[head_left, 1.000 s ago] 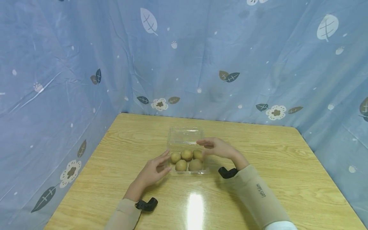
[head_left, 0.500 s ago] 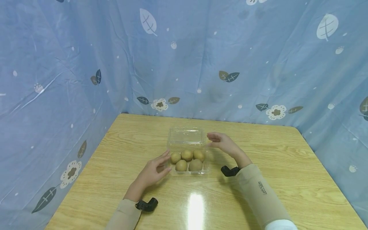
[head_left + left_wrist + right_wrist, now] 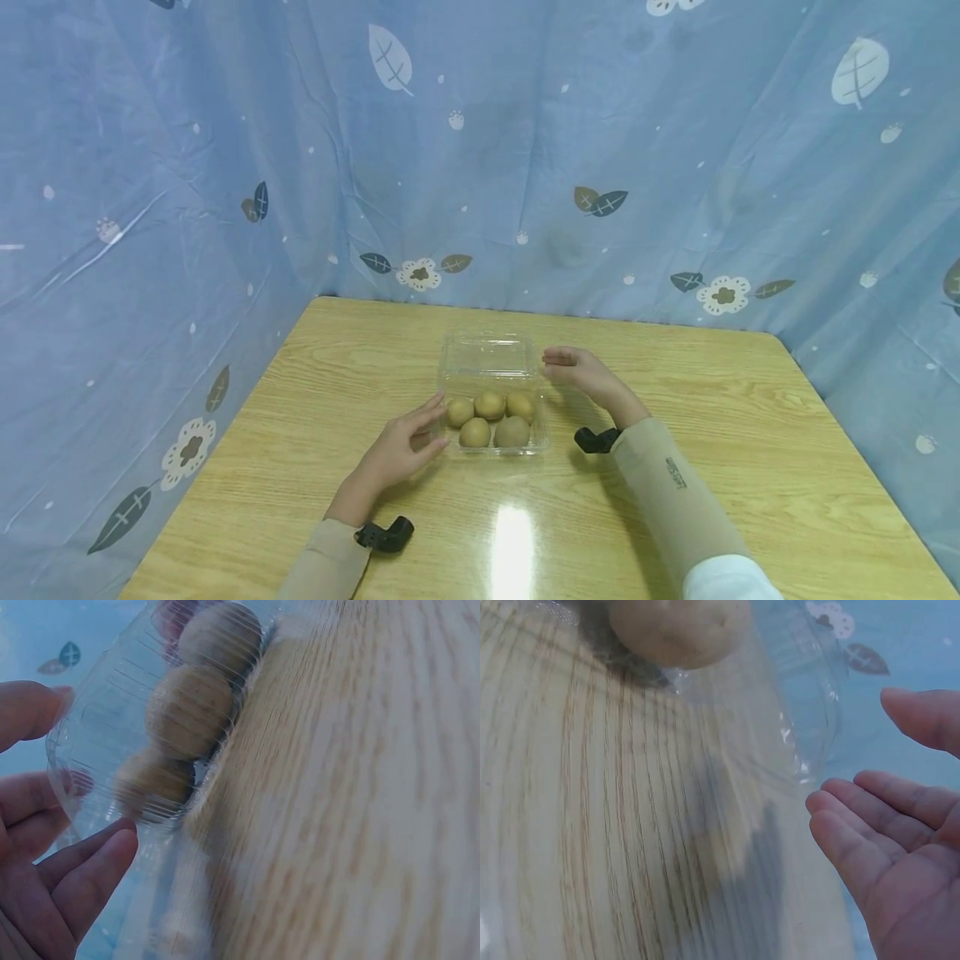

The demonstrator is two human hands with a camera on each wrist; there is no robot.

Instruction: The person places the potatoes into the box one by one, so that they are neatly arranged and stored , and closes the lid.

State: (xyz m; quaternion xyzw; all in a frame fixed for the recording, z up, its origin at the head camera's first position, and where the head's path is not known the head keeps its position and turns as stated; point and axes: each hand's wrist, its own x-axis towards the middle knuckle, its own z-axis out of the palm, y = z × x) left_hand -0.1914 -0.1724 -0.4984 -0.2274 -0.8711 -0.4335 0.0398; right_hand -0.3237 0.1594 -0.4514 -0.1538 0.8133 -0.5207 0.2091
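A clear plastic clamshell box (image 3: 487, 357) lies on the table with its lid folded back. Several round, yellow-brown items like small potatoes (image 3: 513, 432) sit inside in two rows. My left hand (image 3: 397, 446) is at the box's left side, thumb and fingers spread and relaxed. In the left wrist view, those fingertips (image 3: 120, 836) are right at the ribbed plastic wall. My right hand (image 3: 588, 375), nothing in it, is held beside the box's right back corner. Its fingers (image 3: 855, 840) are loosely extended in the right wrist view, next to the clear plastic edge.
The box stands on a wood-grain table (image 3: 697, 417) with a bright reflection near its front. A blue curtain (image 3: 510, 150) with leaf and flower prints hangs behind and along both sides. Each wrist wears a black camera (image 3: 597, 440).
My right hand has drawn back from over the box to its right side, uncovering the back right item. My left hand, the box and its contents stay in place.
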